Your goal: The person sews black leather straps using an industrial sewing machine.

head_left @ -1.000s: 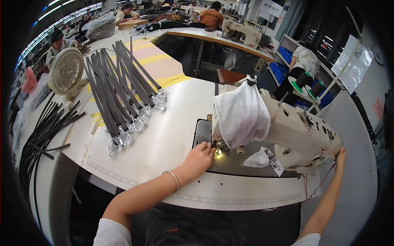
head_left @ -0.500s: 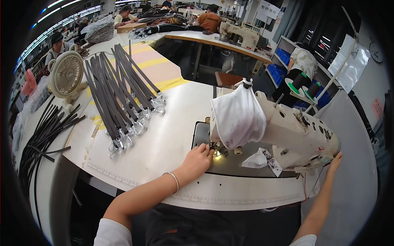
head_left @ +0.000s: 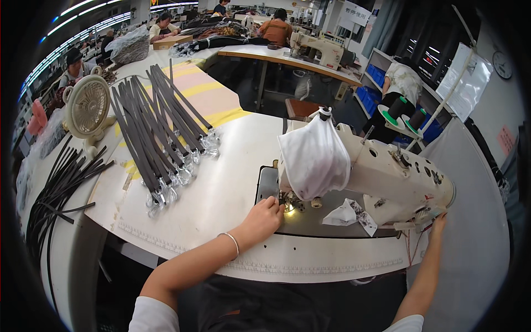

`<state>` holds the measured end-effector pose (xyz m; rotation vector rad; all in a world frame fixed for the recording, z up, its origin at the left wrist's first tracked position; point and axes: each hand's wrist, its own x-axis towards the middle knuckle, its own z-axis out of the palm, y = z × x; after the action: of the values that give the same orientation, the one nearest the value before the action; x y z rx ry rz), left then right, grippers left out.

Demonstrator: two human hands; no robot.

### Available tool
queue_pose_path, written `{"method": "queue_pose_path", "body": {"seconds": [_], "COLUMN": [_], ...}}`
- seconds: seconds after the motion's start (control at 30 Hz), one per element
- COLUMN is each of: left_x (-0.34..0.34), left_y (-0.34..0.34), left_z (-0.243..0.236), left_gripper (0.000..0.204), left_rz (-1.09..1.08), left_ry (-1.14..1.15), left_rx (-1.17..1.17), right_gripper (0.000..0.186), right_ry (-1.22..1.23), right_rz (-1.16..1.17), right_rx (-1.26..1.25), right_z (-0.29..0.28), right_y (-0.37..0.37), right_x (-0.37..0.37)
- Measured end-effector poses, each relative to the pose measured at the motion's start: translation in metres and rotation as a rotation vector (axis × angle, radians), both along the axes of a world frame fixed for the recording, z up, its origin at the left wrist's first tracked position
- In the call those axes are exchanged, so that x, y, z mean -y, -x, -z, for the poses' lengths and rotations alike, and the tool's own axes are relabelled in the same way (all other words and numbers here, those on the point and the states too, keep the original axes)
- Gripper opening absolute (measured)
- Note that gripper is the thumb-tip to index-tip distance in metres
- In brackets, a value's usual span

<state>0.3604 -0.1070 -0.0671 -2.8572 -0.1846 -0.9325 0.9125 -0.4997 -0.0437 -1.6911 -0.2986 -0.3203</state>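
Observation:
In front of me is a cream sewing machine with a white cloth draped over its head. My left hand, wearing a bangle, is at the lit needle area. Its fingertips are pressed together beside the presser foot, and whatever they pinch is hidden. At the machine's right end, my right hand reaches up to the underside below the handwheel. Its fingers are partly hidden, so their grip does not show. A stained white scrap of cloth lies on the machine bed.
Dark straps with metal clips are spread on the table's left side. A cream fan and loose black straps lie farther left. Two dark thread cones stand behind the machine. Several people work at the back.
My right hand has slid from the handwheel's edge leftward to the underside of the machine. My left hand stays at the needle area. The whole view has shifted slightly.

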Motion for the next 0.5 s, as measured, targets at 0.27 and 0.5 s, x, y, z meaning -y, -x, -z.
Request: {"method": "queue_pose_path", "body": {"seconds": [0.27, 0.5], "left_x": [0.003, 0.000], "left_y": [0.002, 0.000], "left_z": [-0.002, 0.002], "left_gripper": [0.022, 0.029], "left_rz": [-0.011, -0.051], "left_ry": [0.025, 0.035], "left_rx": [0.012, -0.037], "right_gripper": [0.057, 0.057], "right_ry": [0.366, 0.021], "right_rz": [0.087, 0.120], "right_rx": [0.006, -0.004], "right_z": [-0.075, -0.014], "right_y": [-0.009, 0.029], "right_x": [-0.004, -0.025]}}
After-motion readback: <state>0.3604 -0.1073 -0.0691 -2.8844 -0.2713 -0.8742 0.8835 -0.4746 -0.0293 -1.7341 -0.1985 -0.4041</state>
